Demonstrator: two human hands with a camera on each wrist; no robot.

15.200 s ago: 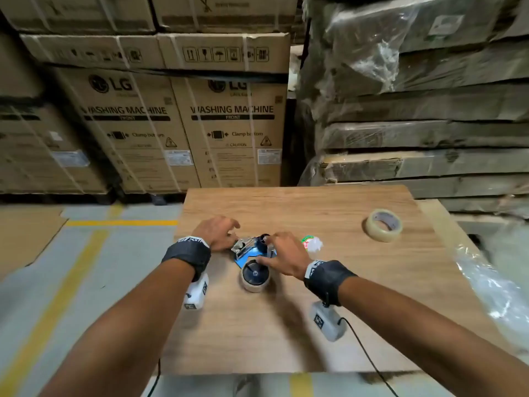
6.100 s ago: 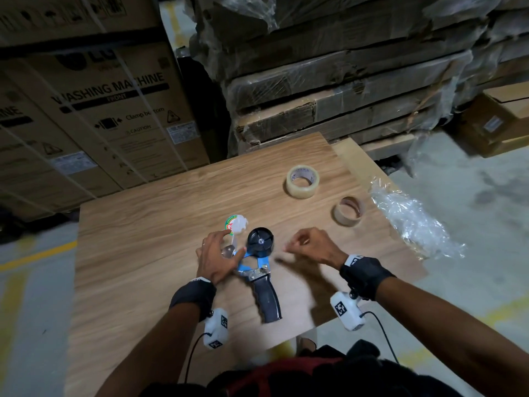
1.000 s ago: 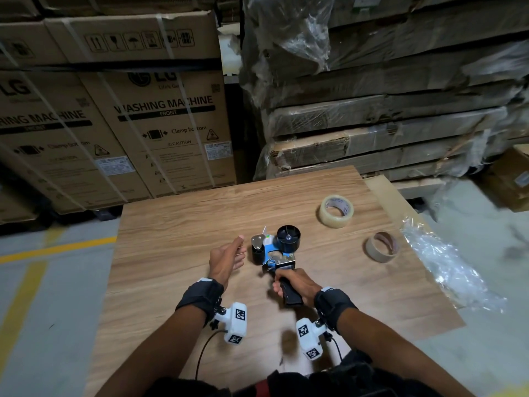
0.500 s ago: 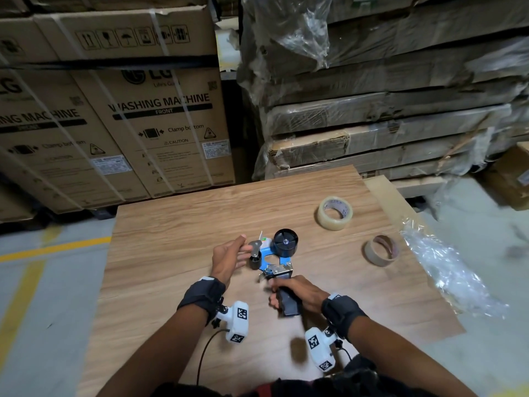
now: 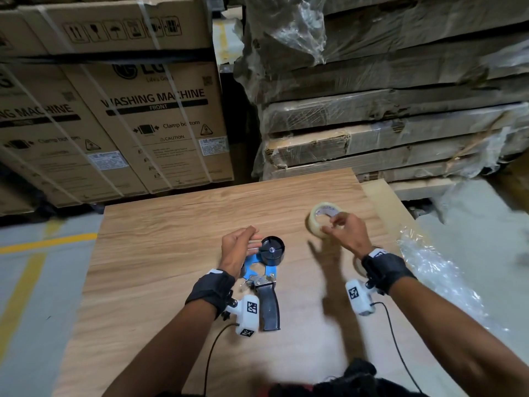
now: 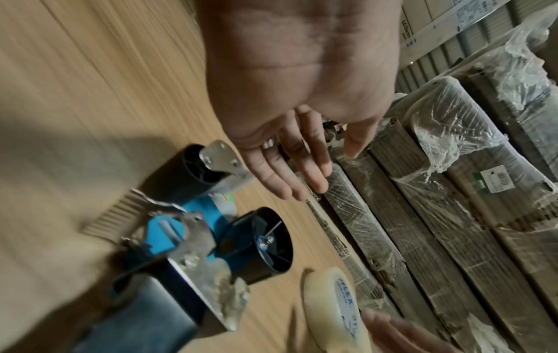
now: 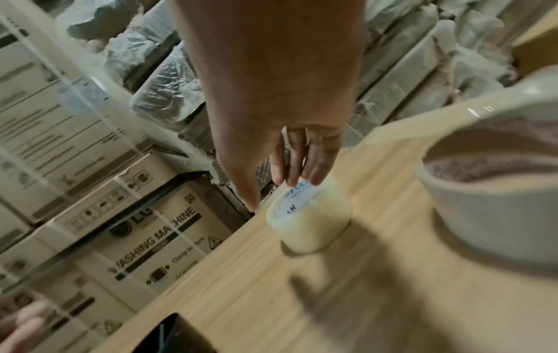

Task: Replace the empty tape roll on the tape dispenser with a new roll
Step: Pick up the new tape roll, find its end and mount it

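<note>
The tape dispenser (image 5: 264, 270) lies flat on the wooden table (image 5: 160, 253), blue frame up, black handle (image 5: 269, 305) toward me. Its black hub (image 5: 272, 250) carries no roll. My left hand (image 5: 249, 239) hovers open just left of the hub, fingers straight, holding nothing. The new clear tape roll (image 5: 317, 217) stands at the far right. My right hand (image 5: 332, 224) is over it. In the right wrist view its fingertips (image 7: 305, 176) touch the new roll's (image 7: 311, 222) top rim and the thumb stands apart. The empty core (image 7: 498, 191) lies under that wrist.
Crumpled clear plastic wrap (image 5: 429, 270) lies at the table's right edge. Washing machine cartons (image 5: 137, 124) and wrapped flat packs (image 5: 386, 118) stand close behind the table. Grey floor with a yellow line (image 5: 43, 242) lies to the left.
My right hand has let go of the dispenser handle and moved up and right to the new roll. The dispenser now lies flat on the table. My left hand stays open beside it.
</note>
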